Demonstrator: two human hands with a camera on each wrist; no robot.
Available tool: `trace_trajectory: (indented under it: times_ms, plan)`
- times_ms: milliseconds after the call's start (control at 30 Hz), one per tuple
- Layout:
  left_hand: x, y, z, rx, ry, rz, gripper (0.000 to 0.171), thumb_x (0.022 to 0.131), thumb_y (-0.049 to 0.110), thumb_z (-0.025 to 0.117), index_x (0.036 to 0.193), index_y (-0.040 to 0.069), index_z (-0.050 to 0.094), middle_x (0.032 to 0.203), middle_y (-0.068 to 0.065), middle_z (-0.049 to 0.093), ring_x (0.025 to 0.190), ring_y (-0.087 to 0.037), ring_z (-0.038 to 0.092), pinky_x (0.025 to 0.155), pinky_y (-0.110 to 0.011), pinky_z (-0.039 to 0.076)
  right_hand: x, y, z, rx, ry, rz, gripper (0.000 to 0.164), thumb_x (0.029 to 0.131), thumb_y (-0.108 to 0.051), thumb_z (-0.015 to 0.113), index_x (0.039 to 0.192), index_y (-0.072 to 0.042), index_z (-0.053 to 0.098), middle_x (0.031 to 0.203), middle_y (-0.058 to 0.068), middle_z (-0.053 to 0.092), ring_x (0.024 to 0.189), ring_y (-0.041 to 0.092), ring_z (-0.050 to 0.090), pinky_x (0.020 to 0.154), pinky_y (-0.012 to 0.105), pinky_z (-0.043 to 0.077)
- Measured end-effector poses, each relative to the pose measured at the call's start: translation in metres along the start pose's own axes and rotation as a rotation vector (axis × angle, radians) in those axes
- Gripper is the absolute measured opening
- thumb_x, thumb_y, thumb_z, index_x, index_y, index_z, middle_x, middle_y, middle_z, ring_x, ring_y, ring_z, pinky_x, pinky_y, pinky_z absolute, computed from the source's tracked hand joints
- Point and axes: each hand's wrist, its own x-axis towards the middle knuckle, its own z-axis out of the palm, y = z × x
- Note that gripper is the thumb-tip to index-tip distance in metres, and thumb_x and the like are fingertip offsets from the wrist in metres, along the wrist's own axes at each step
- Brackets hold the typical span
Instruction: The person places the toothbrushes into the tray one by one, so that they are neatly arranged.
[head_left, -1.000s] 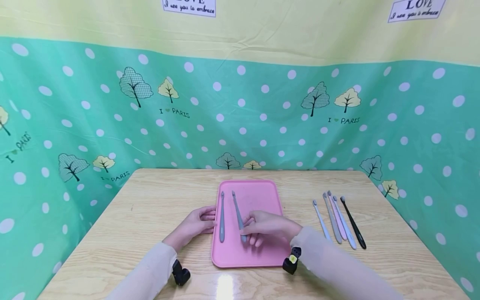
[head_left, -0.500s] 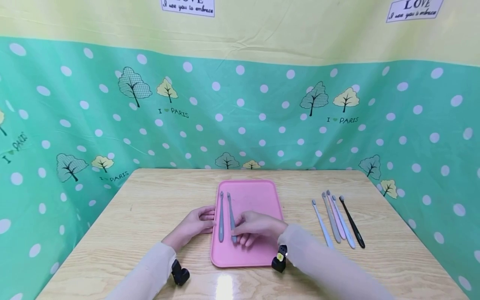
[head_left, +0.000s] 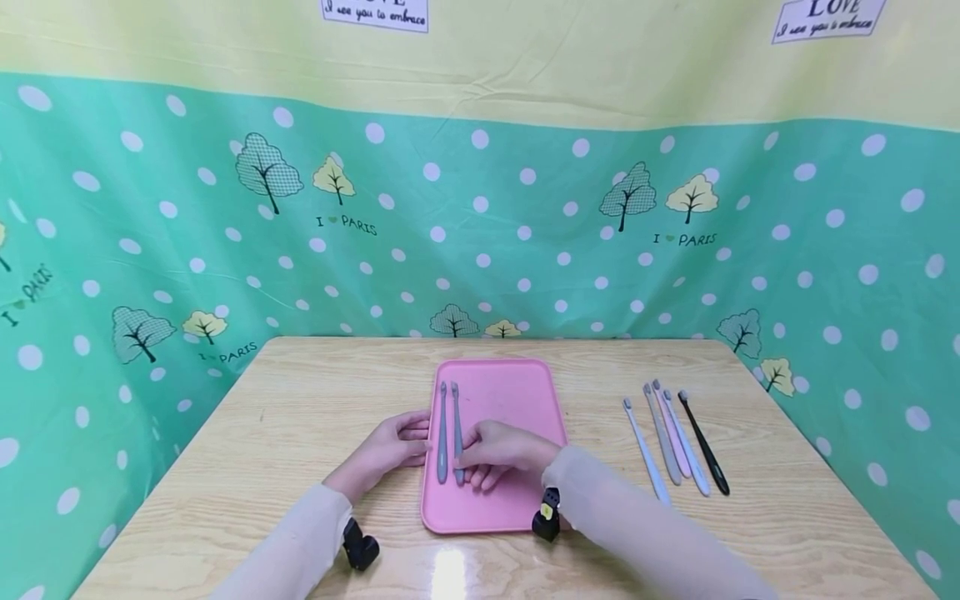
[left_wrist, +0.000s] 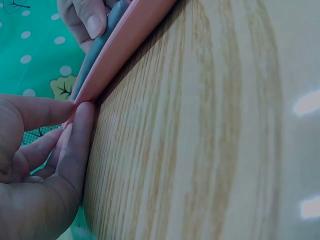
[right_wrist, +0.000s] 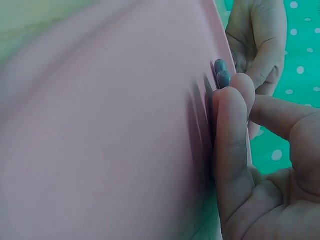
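A pink tray (head_left: 513,396) lies on the wooden table, and two grey toothbrushes are at its left side, heads toward the far end. The first toothbrush (head_left: 442,442) runs alongside the left rim. Just right of it is the second toothbrush (head_left: 457,414), almost parallel, its handle pinched between the thumb and fingers of my right hand (head_left: 501,448). In the right wrist view the two handle ends (right_wrist: 223,77) sit close together. My left hand (head_left: 386,450) holds the tray's left edge; in the left wrist view its fingertips (left_wrist: 84,112) meet at the rim.
To the right of the tray, several toothbrushes lie on the table (head_left: 322,375): a light blue toothbrush (head_left: 647,450) a little apart, grey, pink and blue ones bunched together, and a black toothbrush (head_left: 705,443) outermost. A green dotted curtain (head_left: 480,250) hangs behind the table.
My right hand has moved left with the second toothbrush, which has gone from slanted and apart to nearly parallel beside the first one. The left hand stays at the tray's edge.
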Motion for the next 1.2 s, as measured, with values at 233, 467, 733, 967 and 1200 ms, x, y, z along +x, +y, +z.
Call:
trace_trajectory:
  times_ms: [233,467,733,967,1200]
  plan:
    - [0.0022,-0.0015,-0.0008,-0.008,-0.005,0.002,0.057,0.094,-0.004,0.063,0.147,-0.002,0.044,0.131,-0.018,0.057,0.110,-0.025,0.063,0.088,-0.036,0.061,0.0020,-0.0026,0.0021,0.004,0.013,0.009,0.021,0.090,-0.009,0.072,0.101,0.002,0.058,0.077,0.017,0.070,0.054,0.015,0.065,0.049,0.025,0.060]
    - [0.0022,-0.0012,-0.0009,-0.009,-0.008,0.002,0.057,0.094,-0.004,0.063,0.148,-0.002,0.043,0.130,-0.019,0.057,0.110,-0.025,0.063,0.088,-0.036,0.061,0.0017,-0.0044,0.0032,0.006,0.020,0.010,0.023,0.090,-0.007,0.071,0.104,0.002,0.055,0.078,0.018,0.070,0.055,0.015,0.065,0.050,0.025,0.060]
    - [0.0027,-0.0022,-0.0008,-0.010,0.001,-0.004,0.057,0.094,-0.004,0.063,0.147,-0.001,0.044,0.130,-0.018,0.057,0.110,-0.025,0.063,0.088,-0.036,0.061,0.0030,-0.0038,0.0047,-0.003,0.040,0.001,0.022,0.091,-0.006,0.071,0.104,0.002,0.055,0.078,0.019,0.070,0.055,0.017,0.066,0.050,0.027,0.061]
    - [0.0024,-0.0018,-0.0002,-0.002,0.005,-0.004,0.057,0.093,-0.004,0.063,0.147,-0.001,0.045,0.129,-0.018,0.058,0.109,-0.024,0.063,0.088,-0.036,0.061,0.0040,-0.0029,0.0050,-0.003,0.044,-0.008,0.021,0.092,-0.006,0.070,0.103,0.003,0.055,0.078,0.021,0.070,0.055,0.017,0.067,0.050,0.028,0.061]
    - [0.0008,-0.0008,0.0005,0.000,0.008,-0.003,0.057,0.093,-0.005,0.063,0.147,-0.001,0.044,0.130,-0.019,0.057,0.109,-0.025,0.063,0.087,-0.036,0.061,0.0050,-0.0014,0.0048,0.004,0.048,-0.012,0.023,0.092,-0.008,0.071,0.104,0.003,0.055,0.079,0.021,0.070,0.055,0.018,0.068,0.051,0.028,0.062]
